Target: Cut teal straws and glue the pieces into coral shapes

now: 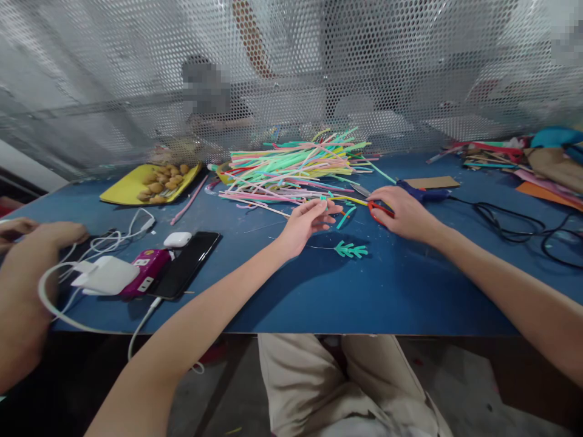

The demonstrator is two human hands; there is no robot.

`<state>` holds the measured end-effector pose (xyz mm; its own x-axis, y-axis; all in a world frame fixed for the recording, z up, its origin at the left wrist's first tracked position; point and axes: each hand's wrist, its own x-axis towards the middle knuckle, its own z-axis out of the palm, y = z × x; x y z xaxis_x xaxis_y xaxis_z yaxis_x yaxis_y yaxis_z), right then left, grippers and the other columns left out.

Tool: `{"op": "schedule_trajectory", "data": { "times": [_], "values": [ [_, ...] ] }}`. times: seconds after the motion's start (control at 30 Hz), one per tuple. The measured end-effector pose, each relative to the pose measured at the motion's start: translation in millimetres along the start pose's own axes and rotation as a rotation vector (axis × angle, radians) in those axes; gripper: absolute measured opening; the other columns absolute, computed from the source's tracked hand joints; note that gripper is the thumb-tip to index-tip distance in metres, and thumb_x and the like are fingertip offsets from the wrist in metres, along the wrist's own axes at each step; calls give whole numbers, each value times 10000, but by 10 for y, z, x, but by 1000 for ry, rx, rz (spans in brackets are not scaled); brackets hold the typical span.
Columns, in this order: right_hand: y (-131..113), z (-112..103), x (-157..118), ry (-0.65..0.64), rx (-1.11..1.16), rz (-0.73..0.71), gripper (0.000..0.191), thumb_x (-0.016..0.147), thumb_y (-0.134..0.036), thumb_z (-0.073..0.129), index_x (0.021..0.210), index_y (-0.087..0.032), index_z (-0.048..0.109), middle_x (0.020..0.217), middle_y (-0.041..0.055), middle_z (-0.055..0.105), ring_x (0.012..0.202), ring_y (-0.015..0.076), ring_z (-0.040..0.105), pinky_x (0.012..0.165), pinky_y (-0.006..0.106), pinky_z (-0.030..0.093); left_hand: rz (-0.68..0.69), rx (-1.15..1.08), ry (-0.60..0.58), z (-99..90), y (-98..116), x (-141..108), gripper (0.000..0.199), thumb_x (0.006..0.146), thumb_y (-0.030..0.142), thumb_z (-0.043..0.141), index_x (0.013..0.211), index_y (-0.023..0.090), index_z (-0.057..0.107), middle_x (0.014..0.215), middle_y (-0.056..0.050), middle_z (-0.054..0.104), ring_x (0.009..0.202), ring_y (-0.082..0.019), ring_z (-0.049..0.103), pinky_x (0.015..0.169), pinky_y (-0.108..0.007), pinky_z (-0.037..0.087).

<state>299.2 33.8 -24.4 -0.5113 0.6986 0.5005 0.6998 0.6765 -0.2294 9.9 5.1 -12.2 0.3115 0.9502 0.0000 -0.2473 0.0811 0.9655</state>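
My left hand [306, 226] is closed in a pinch over the table, with a small green piece of pipe cleaner [323, 198] at the fingertips. To its right, my right hand [397, 207] lies with its fingers closed around the red handles of a pair of scissors [381, 210]; a grey blade points toward the pile. On the table in front of both hands lies a green leafy sprig [350, 249] on a thin wire that runs left below my left hand. A bent green pipe cleaner [347, 216] rests between the hands.
Behind the hands spreads a pile of coloured pipe cleaners [291, 164]. A blue glue gun [426, 193] with a black cord lies right. At left are a phone [186, 264], a purple power strip [148, 270], a yellow tray [121, 188] of brown lumps and another person's hand [59, 233].
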Motion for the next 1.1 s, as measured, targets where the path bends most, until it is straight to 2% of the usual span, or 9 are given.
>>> {"op": "schedule_trajectory", "data": {
  "times": [0.1,0.2,0.3,0.4,0.47,0.77,0.9,1.03,1.1],
  "values": [
    [-143,158,11,-128,-7,-186,552,1009,-265,423,1551,-163,417,1524,153,542,1424,302,484,1198,530,378,13,-13,-20,24,12,-7,343,838,471,791,1007,178,731,1105,-81,778,769,-100,672,710,-220,517],
    [-189,298,12,-190,-80,-248,610,1010,-196,370,1617,-171,305,1562,137,513,1496,301,388,1233,572,284,23,-15,-53,42,8,-9,357,855,489,776,1041,186,738,940,-58,777,667,-83,621,646,-212,484],
    [-166,327,19,-203,-127,-242,556,1010,-195,380,1564,-181,417,1433,132,630,1387,319,477,1190,581,287,47,-12,-78,61,-10,-10,333,868,476,771,1029,185,752,806,-27,740,590,-60,548,600,-201,446],
    [-146,275,39,-184,-131,-258,391,1033,-269,413,1332,-206,656,1254,127,715,1207,308,553,1073,501,363,58,-19,-84,77,-31,-5,302,860,443,788,992,173,764,831,-29,732,613,-55,541,620,-203,454],
    [-146,243,55,-180,-137,-267,350,1048,-308,413,1169,-207,726,1159,123,728,1118,288,565,998,444,374,50,-3,-74,83,-44,1,304,855,435,793,997,167,768,853,-35,736,629,-58,546,633,-209,460],
    [-183,271,98,-216,-258,-197,287,1036,-264,396,988,-185,667,1015,133,689,969,283,542,856,401,352,104,176,-80,78,-51,-6,369,865,475,768,1018,140,751,1003,-101,779,674,-73,553,678,-226,472],
    [-208,170,112,-51,-47,24,265,1035,-269,359,1046,-175,607,959,133,685,914,273,594,852,401,427,147,263,-92,70,-47,-11,356,898,474,729,1028,143,740,1037,-117,780,679,-82,567,658,-226,476],
    [-289,0,96,172,403,251,257,1013,-368,493,1211,-215,549,993,83,725,876,229,675,848,390,517,139,306,-105,80,-54,-25,379,908,495,709,1052,145,733,1002,-121,779,667,-97,590,602,-227,462],
    [-340,-63,80,181,612,300,334,971,-443,591,1226,-228,568,994,70,741,804,207,683,801,385,550,162,343,-111,91,-46,-35,371,918,500,695,1029,149,745,957,-107,773,675,-102,598,596,-225,458]
  ]
}}
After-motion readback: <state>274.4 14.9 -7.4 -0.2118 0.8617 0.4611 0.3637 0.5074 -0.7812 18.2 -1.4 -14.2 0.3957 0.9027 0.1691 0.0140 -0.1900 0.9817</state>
